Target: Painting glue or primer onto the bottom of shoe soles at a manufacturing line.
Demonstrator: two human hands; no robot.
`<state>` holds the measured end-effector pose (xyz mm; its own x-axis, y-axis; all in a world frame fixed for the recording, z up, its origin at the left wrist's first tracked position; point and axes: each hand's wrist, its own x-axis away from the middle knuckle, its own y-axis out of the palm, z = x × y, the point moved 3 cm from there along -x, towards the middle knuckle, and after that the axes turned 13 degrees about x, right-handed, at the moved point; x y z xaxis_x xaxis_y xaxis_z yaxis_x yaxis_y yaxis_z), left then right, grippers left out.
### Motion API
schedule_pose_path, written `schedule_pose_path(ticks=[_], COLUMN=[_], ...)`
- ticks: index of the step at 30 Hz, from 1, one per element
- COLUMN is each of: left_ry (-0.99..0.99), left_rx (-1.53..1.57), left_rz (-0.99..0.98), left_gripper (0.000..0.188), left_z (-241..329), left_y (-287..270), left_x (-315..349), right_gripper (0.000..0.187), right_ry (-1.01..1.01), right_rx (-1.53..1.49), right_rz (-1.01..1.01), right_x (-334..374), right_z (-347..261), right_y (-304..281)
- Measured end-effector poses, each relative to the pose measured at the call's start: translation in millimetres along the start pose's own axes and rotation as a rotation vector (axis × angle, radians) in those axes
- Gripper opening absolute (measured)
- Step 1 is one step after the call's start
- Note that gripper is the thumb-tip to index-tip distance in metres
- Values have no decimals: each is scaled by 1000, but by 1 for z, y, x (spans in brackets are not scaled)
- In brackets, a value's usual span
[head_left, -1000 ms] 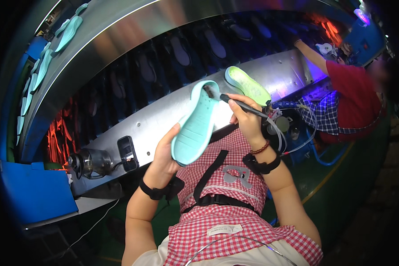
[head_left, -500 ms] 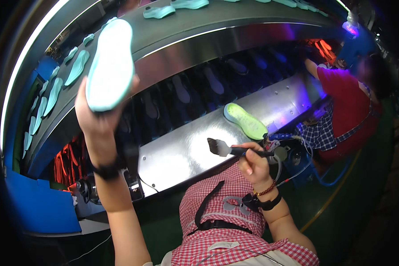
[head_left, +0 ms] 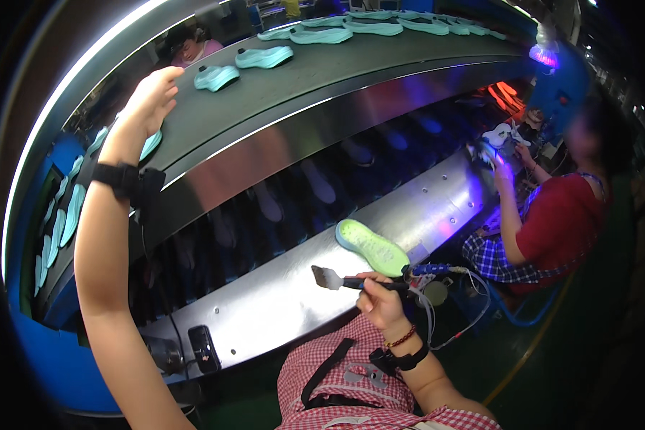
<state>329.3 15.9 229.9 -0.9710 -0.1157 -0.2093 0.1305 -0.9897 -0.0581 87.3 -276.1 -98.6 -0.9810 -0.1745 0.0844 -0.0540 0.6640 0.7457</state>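
My left hand [head_left: 150, 102] is raised over the dark conveyor belt [head_left: 215, 125], its fingers apart and nothing in them. Just below its wrist, a light blue shoe sole [head_left: 151, 144] shows in part, the rest hidden behind my arm. Beyond the fingers, another light blue sole [head_left: 216, 77] lies on the belt. My right hand [head_left: 381, 304] grips a flat paintbrush [head_left: 355, 282] by its dark handle, bristles pointing left above the metal ledge [head_left: 265, 315]. Past the brush, a sole with a yellow-green inner face [head_left: 373, 247] lies on the ledge, apart from the bristles.
More light blue soles [head_left: 319, 34] line the belt's far side and left bend. Dim soles [head_left: 269, 201] sit under the belt. A black phone-like device [head_left: 204, 350] stands by the ledge's left end. At right, a person in a red shirt [head_left: 562, 215] handles a pale shoe part [head_left: 491, 152].
My left hand has let go of the light blue sole it held up and now reaches farther over the belt. The right hand and brush have shifted slightly left and down in view.
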Motion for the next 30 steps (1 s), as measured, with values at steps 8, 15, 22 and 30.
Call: schedule_pose_path(ticks=[8,15,22,30], left_ry=[154,-4,259,710], left_rx=[-1291,-1204,-1210,-161], left_rz=[-42,-154,-341,160], left_gripper=[90,88,30,22], left_z=[-47,-77,-43,-48], left_y=[29,33,31,27], left_x=[-122,-140,-86,134], right_gripper=[18,18,23,23], right_ry=[59,117,48,-116], right_rx=[-116,-130,-103,4], right_rz=[73,124,79,144], right_x=[-20,-18,-22,-12], right_z=[6,7,2,-13], right_y=[-19,-40,-34,-10])
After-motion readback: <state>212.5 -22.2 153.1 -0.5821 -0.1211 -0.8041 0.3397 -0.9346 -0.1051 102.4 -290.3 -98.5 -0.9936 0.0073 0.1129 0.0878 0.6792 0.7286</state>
